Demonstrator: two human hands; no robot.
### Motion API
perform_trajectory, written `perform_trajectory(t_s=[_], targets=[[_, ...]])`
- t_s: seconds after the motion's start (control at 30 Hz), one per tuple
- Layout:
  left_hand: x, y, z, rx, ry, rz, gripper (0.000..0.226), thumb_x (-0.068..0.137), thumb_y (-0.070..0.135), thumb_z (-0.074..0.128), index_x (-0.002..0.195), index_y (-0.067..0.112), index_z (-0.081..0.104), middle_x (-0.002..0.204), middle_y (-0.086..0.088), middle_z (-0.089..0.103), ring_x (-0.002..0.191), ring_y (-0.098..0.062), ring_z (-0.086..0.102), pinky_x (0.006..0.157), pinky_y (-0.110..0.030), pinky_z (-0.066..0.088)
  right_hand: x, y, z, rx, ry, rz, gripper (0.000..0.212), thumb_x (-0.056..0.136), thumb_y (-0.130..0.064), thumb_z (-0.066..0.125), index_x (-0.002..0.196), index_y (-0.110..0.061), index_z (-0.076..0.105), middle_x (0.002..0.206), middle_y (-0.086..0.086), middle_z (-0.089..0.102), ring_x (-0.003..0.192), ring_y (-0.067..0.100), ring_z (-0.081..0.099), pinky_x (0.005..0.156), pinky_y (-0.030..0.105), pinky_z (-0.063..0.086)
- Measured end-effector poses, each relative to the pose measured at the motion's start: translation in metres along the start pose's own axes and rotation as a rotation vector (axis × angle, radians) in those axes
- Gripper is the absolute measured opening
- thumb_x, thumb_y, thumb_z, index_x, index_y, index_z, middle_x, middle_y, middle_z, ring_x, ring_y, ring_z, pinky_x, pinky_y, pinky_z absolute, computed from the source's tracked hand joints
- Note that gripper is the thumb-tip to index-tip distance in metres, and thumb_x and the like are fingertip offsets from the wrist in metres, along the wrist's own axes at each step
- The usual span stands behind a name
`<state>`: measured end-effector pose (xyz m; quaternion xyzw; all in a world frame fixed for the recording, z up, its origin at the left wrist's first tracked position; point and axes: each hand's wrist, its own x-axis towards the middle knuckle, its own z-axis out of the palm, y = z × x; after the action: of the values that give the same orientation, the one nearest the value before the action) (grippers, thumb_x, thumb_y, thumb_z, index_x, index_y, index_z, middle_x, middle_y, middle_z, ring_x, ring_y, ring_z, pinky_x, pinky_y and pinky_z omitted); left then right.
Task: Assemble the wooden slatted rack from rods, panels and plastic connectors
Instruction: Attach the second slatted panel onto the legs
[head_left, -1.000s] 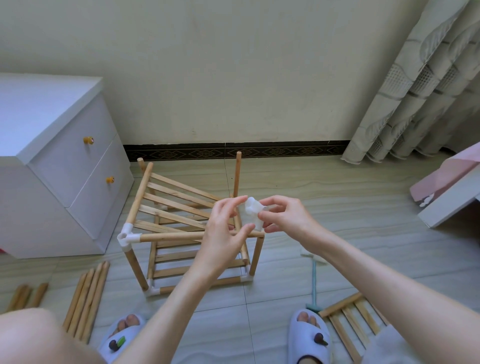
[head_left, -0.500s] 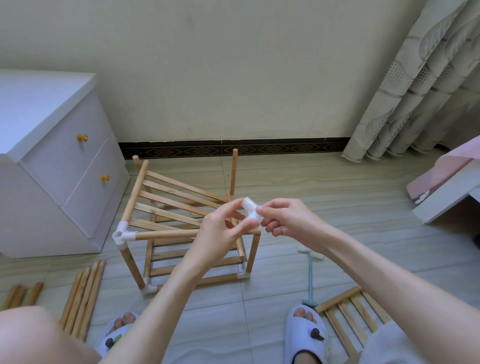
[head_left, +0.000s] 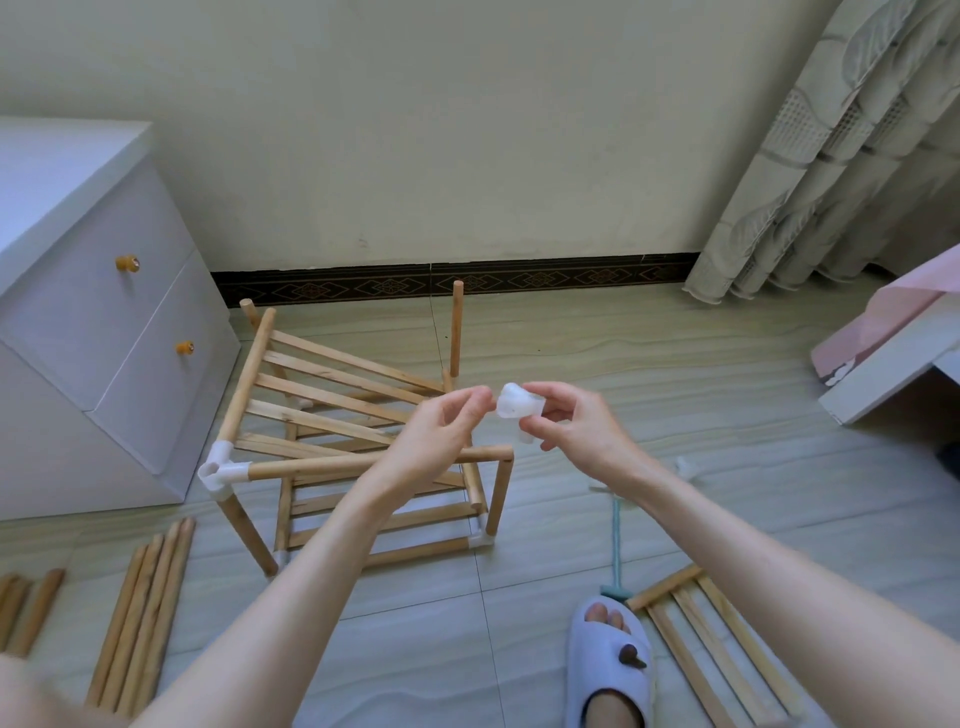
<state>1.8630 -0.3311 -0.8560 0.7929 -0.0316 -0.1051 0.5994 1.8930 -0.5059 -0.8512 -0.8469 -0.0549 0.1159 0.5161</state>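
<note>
Floor: pale grey-green tiles (head_left: 649, 364) with a wavy stone-look print and thin grout lines, kinda glossy.
Wall: plain cream paint, dark patterned skirting (head_left: 467, 283) along the bottom.
Drawers: smooth white unit (head_left: 104, 332) on the left, two round amber knobs.
Curtain: textured grey-beige folds (head_left: 831, 156) at the right, reaching the floor.
Bed corner: white board with pink cover (head_left: 893, 338), far right.
Rack: light raw wood (head_left: 332, 415), half built, standing on the tiles in front of the drawers; round rods for the frame, flat slats tilted across the top, another slatted shelf low down.
Corner joint: white plastic three-way piece (head_left: 221, 470) on the rack's near-left top corner, smaller white ones at the base.
Connector: translucent white plastic lump (head_left: 517, 405), stubby sockets, held up in the air over the rack's right side.
Right hand: (head_left: 576, 426) pinching the connector with thumb and fingertips.
Left hand: (head_left: 441, 431) fingers loosely curled, fingertips right at the connector's left end; can't tell if really gripping.
Spare rods: round wooden dowels (head_left: 140, 613) lying side by side on the floor lower left, a few more at the edge.
Spare panel: flat slatted piece (head_left: 717, 644) lying lower right.
Slipper: soft lilac slide (head_left: 608, 670) on a foot, beside the panel.
Mallet: teal handle (head_left: 617, 545) lying on the tiles.
</note>
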Motion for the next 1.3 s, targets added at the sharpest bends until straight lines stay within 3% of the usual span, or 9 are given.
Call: perform_trajectory(t_s=[0.13, 0.23, 0.3, 0.43, 0.53, 0.77, 0.93, 1.13, 1.3], targets=[[0.008, -0.028, 0.003, 0.476, 0.071, -0.012, 0.05, 0.092, 0.036, 0.055, 0.138, 0.022, 0.043, 0.129, 0.005, 0.056, 0.118, -0.01, 0.052, 0.101, -0.031, 0.042, 0.003, 0.039, 0.002, -0.117, 0.221, 0.097, 0.043, 0.082, -0.016, 0.07, 0.124, -0.017, 0.061, 0.094, 0.002, 0.065, 0.088, 0.013, 0.059, 0.079, 0.022, 0.044], [0.014, -0.043, 0.009, 0.942, -0.053, 0.055, 0.054, 0.095, 0.033, 0.049, 0.145, 0.024, 0.029, 0.14, 0.003, 0.045, 0.126, -0.017, 0.045, 0.102, -0.036, 0.037, 0.001, 0.061, 0.014, -0.083, 0.205, 0.144, 0.045, 0.081, -0.017, 0.071, 0.125, -0.017, 0.06, 0.089, 0.001, 0.063, 0.086, 0.011, 0.057, 0.076, 0.014, 0.037], [0.018, -0.051, 0.011, 1.072, -0.087, 0.081, 0.05, 0.097, 0.032, 0.045, 0.144, 0.024, 0.03, 0.139, 0.002, 0.046, 0.123, -0.02, 0.046, 0.098, -0.035, 0.038, 0.003, 0.067, 0.02, -0.082, 0.186, 0.139, 0.046, 0.082, -0.015, 0.07, 0.126, -0.017, 0.059, 0.086, 0.0, 0.063, 0.084, 0.01, 0.056, 0.067, 0.007, 0.035], [0.023, -0.059, 0.009, 1.001, -0.038, 0.093, 0.029, 0.098, 0.027, 0.043, 0.126, 0.023, 0.049, 0.119, 0.001, 0.058, 0.101, -0.022, 0.056, 0.079, -0.033, 0.043, 0.011, 0.068, 0.024, -0.05, 0.216, 0.122, 0.044, 0.083, -0.012, 0.067, 0.126, -0.017, 0.059, 0.088, 0.007, 0.062, 0.083, 0.012, 0.053, 0.064, 0.005, 0.035], [0.021, -0.059, 0.009, 0.995, 0.005, 0.129, 0.027, 0.098, 0.024, 0.043, 0.124, 0.021, 0.05, 0.114, 0.002, 0.058, 0.099, -0.02, 0.055, 0.071, -0.028, 0.033, 0.013, 0.072, 0.024, -0.033, 0.268, 0.119, 0.044, 0.084, -0.012, 0.066, 0.127, -0.017, 0.058, 0.092, 0.011, 0.063, 0.085, 0.014, 0.054, 0.068, 0.01, 0.032], [0.014, -0.056, 0.005, 0.935, 0.07, 0.134, 0.025, 0.099, 0.024, 0.043, 0.122, 0.022, 0.052, 0.112, 0.005, 0.057, 0.099, -0.015, 0.052, 0.073, -0.025, 0.027, 0.009, 0.071, 0.035, -0.096, 0.278, 0.029, 0.044, 0.083, -0.01, 0.068, 0.125, -0.014, 0.059, 0.086, 0.001, 0.058, 0.081, 0.011, 0.053, 0.066, 0.0, 0.034], [0.014, -0.057, 0.003, 0.908, 0.098, 0.118, 0.024, 0.098, 0.024, 0.045, 0.12, 0.022, 0.054, 0.11, 0.007, 0.058, 0.099, -0.014, 0.053, 0.074, -0.025, 0.027, 0.006, 0.069, 0.038, -0.058, 0.326, -0.027, 0.044, 0.081, -0.009, 0.069, 0.124, -0.014, 0.06, 0.086, 0.003, 0.06, 0.076, 0.01, 0.054, 0.069, 0.004, 0.038], [0.017, -0.058, 0.004, 0.905, 0.113, 0.119, 0.022, 0.098, 0.025, 0.046, 0.119, 0.024, 0.054, 0.109, 0.008, 0.059, 0.099, -0.013, 0.053, 0.074, -0.025, 0.028, 0.0, 0.064, 0.049, -0.059, 0.261, -0.122, 0.042, 0.08, -0.01, 0.072, 0.121, -0.013, 0.062, 0.08, -0.017, 0.055, 0.071, -0.001, 0.056, 0.071, 0.008, 0.044], [0.018, -0.059, 0.001, 0.869, 0.11, 0.117, 0.03, 0.097, 0.035, 0.045, 0.126, 0.031, 0.05, 0.112, 0.009, 0.06, 0.106, -0.013, 0.053, 0.079, -0.028, 0.028, 0.001, 0.06, 0.054, 0.015, 0.271, -0.115, 0.04, 0.084, -0.007, 0.067, 0.122, -0.014, 0.061, 0.084, -0.014, 0.058, 0.075, 0.002, 0.057, 0.075, 0.011, 0.047]])
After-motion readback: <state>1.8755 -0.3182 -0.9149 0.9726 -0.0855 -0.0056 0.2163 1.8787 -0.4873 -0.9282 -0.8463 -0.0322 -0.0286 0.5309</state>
